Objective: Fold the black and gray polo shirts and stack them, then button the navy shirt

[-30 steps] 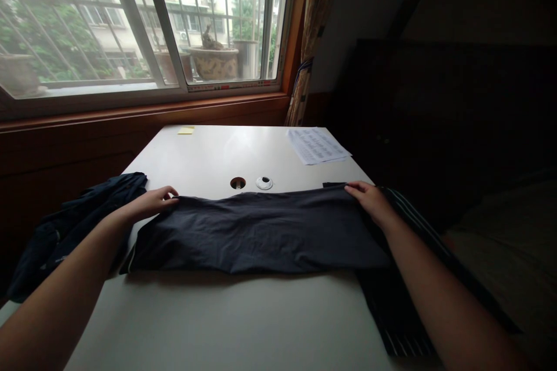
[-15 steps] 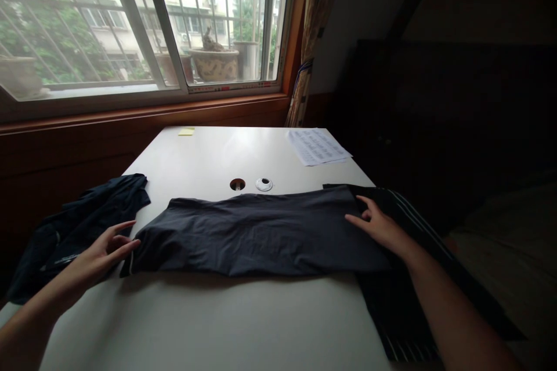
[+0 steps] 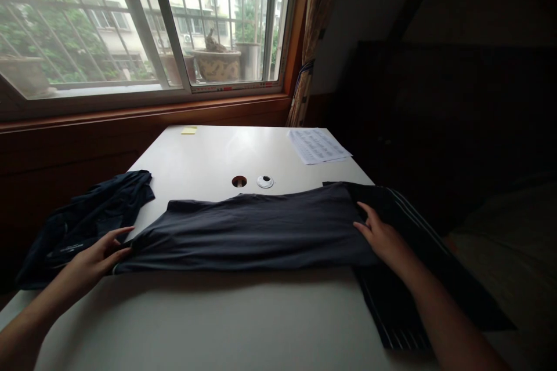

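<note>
A long dark grey garment (image 3: 243,232) lies stretched across the white table in front of me, its kind not plain from this side. My left hand (image 3: 98,256) grips its narrowed left end between thumb and fingers, where a thin white edge shows. At the other end, my right hand (image 3: 387,242) holds the cloth, thumb and forefinger on top and the other fingers partly hidden. Beneath and beyond that hand lies black clothing with white stripes (image 3: 418,220), hanging past the table's right side.
A crumpled navy garment (image 3: 100,214) lies at the left table edge. Toward the back of the white table (image 3: 209,156) are a yellow sticky note (image 3: 189,130), printed sheets (image 3: 317,146), a round cable hole (image 3: 239,181) and its white cover (image 3: 265,181). A barred window stands behind.
My left hand has drawn the grey garment's end slightly left and down. The cloth is now tauter and smoother between my hands. My right hand has shifted only slightly.
</note>
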A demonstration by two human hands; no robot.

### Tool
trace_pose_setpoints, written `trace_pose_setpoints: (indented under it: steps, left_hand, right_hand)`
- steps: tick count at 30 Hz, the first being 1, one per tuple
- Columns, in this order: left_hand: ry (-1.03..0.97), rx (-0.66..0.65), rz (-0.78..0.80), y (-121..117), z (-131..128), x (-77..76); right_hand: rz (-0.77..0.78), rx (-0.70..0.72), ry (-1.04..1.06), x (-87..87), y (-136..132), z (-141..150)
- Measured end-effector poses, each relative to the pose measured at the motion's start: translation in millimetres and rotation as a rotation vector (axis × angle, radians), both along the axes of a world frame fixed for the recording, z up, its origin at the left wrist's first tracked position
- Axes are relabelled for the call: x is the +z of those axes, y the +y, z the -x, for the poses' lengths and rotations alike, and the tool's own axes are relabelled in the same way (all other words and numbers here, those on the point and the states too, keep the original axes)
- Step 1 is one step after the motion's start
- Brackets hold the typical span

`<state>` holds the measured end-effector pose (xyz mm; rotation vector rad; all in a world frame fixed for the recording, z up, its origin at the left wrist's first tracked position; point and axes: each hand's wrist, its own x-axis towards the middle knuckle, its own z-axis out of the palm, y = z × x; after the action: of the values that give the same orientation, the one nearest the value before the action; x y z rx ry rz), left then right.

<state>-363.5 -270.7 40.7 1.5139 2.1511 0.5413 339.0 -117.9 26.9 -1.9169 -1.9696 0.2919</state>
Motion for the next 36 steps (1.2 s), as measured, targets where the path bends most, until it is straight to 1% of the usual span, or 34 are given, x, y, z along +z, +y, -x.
trace_pose_setpoints:
  steps: [3, 5, 7, 10, 11, 12, 14, 15, 17, 20, 21, 22, 24, 25, 27, 29, 30, 33, 35, 36]
  left_hand:
    - [-0.056, -0.153, 0.076, 0, 12, -6.9]
    - [0.008, -0.190, 0.079, 0, 11, -4.9]
    - [0.135, -0.224, -0.035, 1, 1, 2.9]
    - [0.325, -0.301, -0.277, 5, -31, 17.3]
    - [0.375, -0.343, -0.325, 7, -45, 20.1]
    - [0.410, -0.414, -0.335, 10, -59, 21.1]
    - [0.471, -0.544, -0.327, 17, -88, 17.1]
    - [0.509, -0.573, -0.327, 21, -100, 12.4]
    - [0.580, -0.587, -0.338, 27, -120, 0.4]
    - [0.636, -0.562, -0.365, 33, -133, -17.1]
    - [0.643, -0.557, -0.372, 34, -134, -21.4]
    - [0.648, -0.554, -0.376, 34, -134, -24.5]
    - [0.661, -0.550, -0.382, 33, -133, -26.9]
    - [0.665, -0.553, -0.382, 32, -132, -25.9]
    - [0.655, -0.574, -0.369, 31, -129, -19.3]
    - [0.615, -0.589, -0.342, 33, -124, -7.4]
    - [0.594, -0.571, -0.328, 37, -121, -0.6]
    - [0.572, -0.422, -0.301, 56, -106, 15.4]
    - [0.577, -0.354, -0.274, 73, -92, 17.6]
    - [0.567, -0.355, -0.252, 83, -85, 16.0]
  right_hand:
    - [0.007, 0.000, -0.054, -2.6, 3, -2]
    - [-0.004, 0.023, -0.114, -0.6, 2, -2]
    - [-0.076, 0.057, -0.223, 6.1, -1, 2]
    - [-0.251, 0.082, -0.425, 23.9, -7, 24]
    - [-0.292, 0.093, -0.459, 30.7, -8, 36]
    - [-0.314, 0.127, -0.457, 37.0, -9, 52]
    - [-0.335, 0.244, -0.377, 46.9, -9, 88]
    - [-0.327, 0.319, -0.321, 49.7, -8, 109]
    - [-0.310, 0.454, -0.207, 50.6, -5, 152]
    - [-0.295, 0.708, -0.078, 42.1, 2, 215]
    - [-0.285, 0.799, -0.054, 37.8, 4, 234]
    - [-0.281, 0.859, -0.029, 33.2, 8, 253]
    - [-0.263, 0.933, -0.004, 24.8, 15, 285]
    - [-0.256, 0.951, -0.005, 21.5, 20, 299]
    - [-0.234, 0.952, -0.028, 17.4, 31, 320]
    - [-0.198, 0.898, -0.044, 16.1, 43, 333]
    - [-0.178, 0.865, -0.046, 16.2, 49, 336]
    - [-0.127, 0.815, -0.039, 16.3, 66, 338]
    - [-0.107, 0.825, -0.035, 15.2, 73, 336]
    - [-0.098, 0.829, -0.032, 14.3, 75, 335]
